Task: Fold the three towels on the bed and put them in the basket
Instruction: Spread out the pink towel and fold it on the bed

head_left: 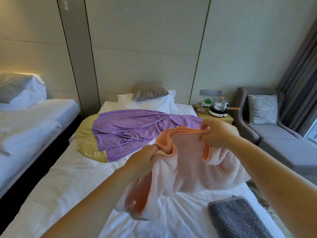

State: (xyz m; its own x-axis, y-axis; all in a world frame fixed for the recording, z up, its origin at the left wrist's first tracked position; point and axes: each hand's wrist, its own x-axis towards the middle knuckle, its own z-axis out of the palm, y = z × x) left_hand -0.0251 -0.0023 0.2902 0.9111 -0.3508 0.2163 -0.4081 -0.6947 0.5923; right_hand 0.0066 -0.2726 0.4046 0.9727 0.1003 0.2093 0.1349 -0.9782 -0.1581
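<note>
Gripping the pink towel (188,167), fingers (206,128) of left hand (143,159) and right hand (218,133) pinch its top edge.

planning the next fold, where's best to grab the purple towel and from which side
Probably the two corners of its yellow border, reaching from the near left. The purple towel lies spread but rumpled on the bed, and that border lies flat, nearest, and clear of the pink towel.

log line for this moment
step: folding pink towel | left hand: grips edge | right hand: grips edge | grey towel: folded on bed
</note>
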